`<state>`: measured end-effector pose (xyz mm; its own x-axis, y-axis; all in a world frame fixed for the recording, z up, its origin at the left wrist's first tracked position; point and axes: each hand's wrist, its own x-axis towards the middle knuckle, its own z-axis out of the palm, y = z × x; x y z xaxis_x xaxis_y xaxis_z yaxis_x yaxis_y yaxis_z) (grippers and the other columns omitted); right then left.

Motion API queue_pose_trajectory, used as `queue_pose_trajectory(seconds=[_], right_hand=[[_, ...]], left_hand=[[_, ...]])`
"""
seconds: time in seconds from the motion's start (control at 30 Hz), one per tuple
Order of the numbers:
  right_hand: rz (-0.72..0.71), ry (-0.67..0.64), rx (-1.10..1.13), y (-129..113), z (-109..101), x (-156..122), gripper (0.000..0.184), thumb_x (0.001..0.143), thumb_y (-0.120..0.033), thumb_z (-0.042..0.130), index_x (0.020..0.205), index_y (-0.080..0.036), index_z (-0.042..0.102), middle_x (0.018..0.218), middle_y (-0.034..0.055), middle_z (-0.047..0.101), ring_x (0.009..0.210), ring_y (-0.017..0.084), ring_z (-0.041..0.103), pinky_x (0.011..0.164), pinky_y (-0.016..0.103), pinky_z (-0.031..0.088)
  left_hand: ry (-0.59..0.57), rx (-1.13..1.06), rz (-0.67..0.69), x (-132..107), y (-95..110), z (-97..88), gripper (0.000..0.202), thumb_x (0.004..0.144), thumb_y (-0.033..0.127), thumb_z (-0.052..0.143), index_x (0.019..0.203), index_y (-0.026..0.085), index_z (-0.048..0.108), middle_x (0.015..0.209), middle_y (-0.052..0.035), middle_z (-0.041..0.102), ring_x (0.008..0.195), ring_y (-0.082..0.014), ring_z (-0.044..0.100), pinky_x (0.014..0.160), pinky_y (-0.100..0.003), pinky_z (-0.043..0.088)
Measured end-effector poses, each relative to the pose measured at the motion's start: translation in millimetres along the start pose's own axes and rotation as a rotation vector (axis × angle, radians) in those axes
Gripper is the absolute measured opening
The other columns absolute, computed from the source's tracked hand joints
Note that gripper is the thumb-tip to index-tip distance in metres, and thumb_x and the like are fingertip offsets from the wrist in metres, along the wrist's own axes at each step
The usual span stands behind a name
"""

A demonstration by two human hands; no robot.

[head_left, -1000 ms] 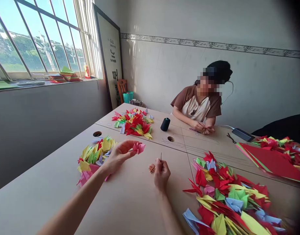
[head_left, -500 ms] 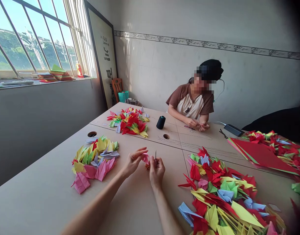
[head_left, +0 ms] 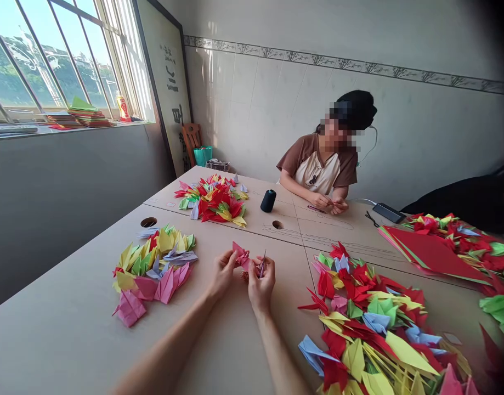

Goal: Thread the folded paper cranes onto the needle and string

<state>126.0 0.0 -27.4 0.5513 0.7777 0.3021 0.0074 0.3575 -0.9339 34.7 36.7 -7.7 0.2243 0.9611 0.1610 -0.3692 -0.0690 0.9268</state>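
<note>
My left hand (head_left: 222, 271) pinches a pink folded paper crane (head_left: 241, 255) above the table. My right hand (head_left: 261, 282) is closed on a thin needle (head_left: 262, 263), its tip right beside the crane. Both hands meet over the middle of the beige table (head_left: 71, 334). A small cluster of orange beads (head_left: 245, 276) lies between and just under the hands, mostly hidden.
Piles of coloured paper cranes lie left (head_left: 153, 269), far (head_left: 213, 200) and right (head_left: 371, 323). A black thread spool (head_left: 268, 201) stands by a table hole (head_left: 277, 224). Another person (head_left: 323, 164) sits opposite, hands together. Red paper sheets (head_left: 432, 252) and a phone (head_left: 387, 212) lie at right.
My left hand brought the pink crane in from the left and lowered it to my right hand; the needle now meets the crane. The view shifted slightly right.
</note>
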Motion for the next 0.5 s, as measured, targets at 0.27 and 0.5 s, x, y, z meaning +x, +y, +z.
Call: queue_pose_trajectory(seconds=[0.27,0.5], right_hand=[[-0.043,-0.032,-0.050,4.6,-0.8,-0.8,0.024,0.080,-0.031,0.058,0.097,-0.018,0.048,0.079,0.0018,0.061,0.052,0.009,0.054,0.051,0.022,0.048],[-0.050,-0.046,-0.085,5.8,-2.3,-1.4,0.024,0.081,-0.032,0.056,0.099,-0.017,0.050,0.083,0.0039,0.063,0.056,0.010,0.057,0.054,0.023,0.050]], left_hand=[[0.060,-0.106,-0.035,2.9,-0.1,-3.6,0.036,0.078,0.047,0.058,0.083,0.012,0.063,0.087,-0.0094,0.070,0.092,-0.0252,0.065,0.080,-0.037,0.052],[0.076,-0.077,0.007,2.3,-0.7,-2.6,0.035,0.079,0.046,0.057,0.086,0.012,0.062,0.091,-0.0098,0.069,0.090,-0.0238,0.065,0.078,-0.035,0.053]])
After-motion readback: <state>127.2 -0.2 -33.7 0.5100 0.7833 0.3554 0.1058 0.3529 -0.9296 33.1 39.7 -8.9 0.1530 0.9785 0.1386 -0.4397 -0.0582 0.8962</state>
